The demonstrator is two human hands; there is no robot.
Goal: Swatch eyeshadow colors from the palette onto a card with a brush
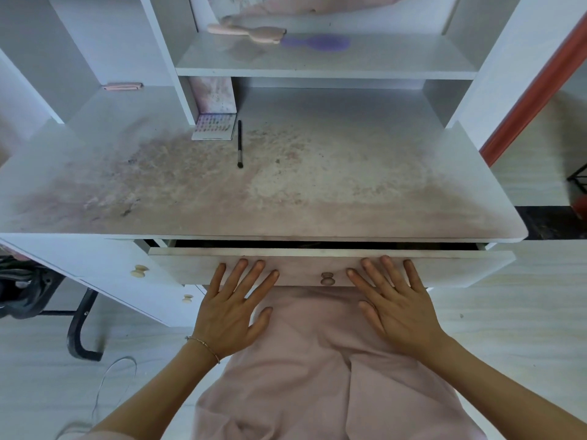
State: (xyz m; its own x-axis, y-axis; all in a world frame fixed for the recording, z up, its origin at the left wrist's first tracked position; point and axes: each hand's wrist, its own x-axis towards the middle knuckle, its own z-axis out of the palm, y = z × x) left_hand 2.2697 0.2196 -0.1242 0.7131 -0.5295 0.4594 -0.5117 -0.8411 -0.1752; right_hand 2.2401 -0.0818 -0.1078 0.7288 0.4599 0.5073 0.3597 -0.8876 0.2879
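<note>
Both hands lie flat with straight, spread fingers against the front of the drawer (317,265), gripping nothing. The left hand (233,308) sits left of the round wooden knob (327,278), and the right hand (395,308) sits right of it. The drawer stands slightly out, a dark gap showing under the stained dressing table top (286,192). Far back on that top, the eyeshadow palette (214,127) lies open with its lid upright, and the black brush (239,143) lies just beside it on the right, apart from it. A pink hairbrush (251,31) and a purple hairbrush (317,42) rest on the shelf (317,71) above.
</note>
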